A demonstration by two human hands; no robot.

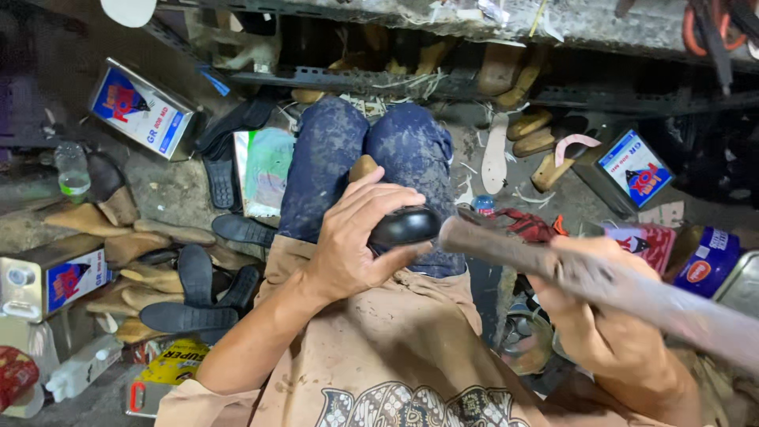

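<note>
My left hand (357,237) grips a black shoe (405,226) held on my lap, over my knees in stained blue trousers (332,158). A tan wooden piece pokes out above my fingers. My right hand (609,316) is closed around the shaft of a worn hammer (506,247), whose blurred head end sits right beside the shoe's toe.
Black soles (194,292) and tan shoe lasts (146,277) lie in a heap at left. Rectangular glue tins (142,109) (632,168) stand at both sides, and a round blue can (708,265) at right. A metal shelf frame (443,79) with more lasts runs across the top.
</note>
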